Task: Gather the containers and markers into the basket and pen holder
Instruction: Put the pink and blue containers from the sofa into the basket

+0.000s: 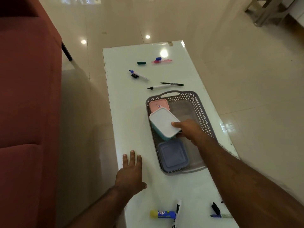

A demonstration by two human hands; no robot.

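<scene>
My right hand (189,129) reaches into the basket (194,102) from its right side, arm extended across the near right rim. Thumb on top, fingers curled under, it grips the near right corner of the teal box (162,124) by its white lid. The box sits tilted in the middle of the basket, between the pink box (158,105) at the far left corner and the blue box (172,156) at the near end.

My left hand (130,171) rests flat on the table (125,112) near its left edge, fingers straight and released.

4 markers (139,75) and loose caps lie toward the far end. A glue stick (162,214) and 2 more markers lie at the near edge.
</scene>
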